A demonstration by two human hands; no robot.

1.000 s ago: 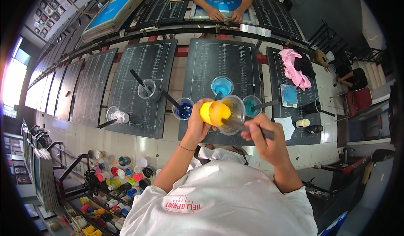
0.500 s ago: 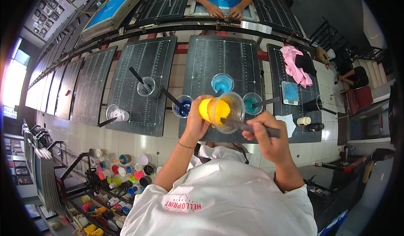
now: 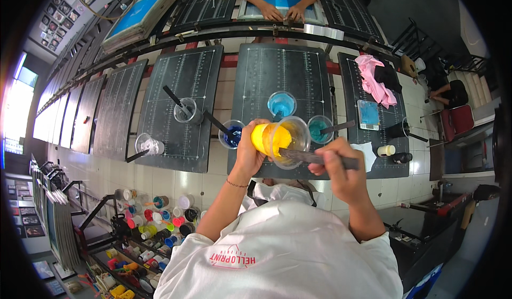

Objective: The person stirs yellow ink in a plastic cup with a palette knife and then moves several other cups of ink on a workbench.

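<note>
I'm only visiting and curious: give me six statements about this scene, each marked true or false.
1. The right hand grips a stick. True.
2. The left hand holds the yellow cup. True.
3. The yellow cup stands upright. False: it is tilted.
4. The light-blue cup stands on the middle board. True.
5. The stick's tip is outside the yellow cup. False: it is inside.
6. The chair is green. False: the chair is red.

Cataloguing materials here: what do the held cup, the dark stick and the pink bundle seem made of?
Cup: probably thin, glossy plastic; see-through walls catch highlights. Dark stick: streaky and dull, perhaps wood or plastic; I can't tell. Pink bundle: likely matte fabric, judging by its loose folds.
</note>
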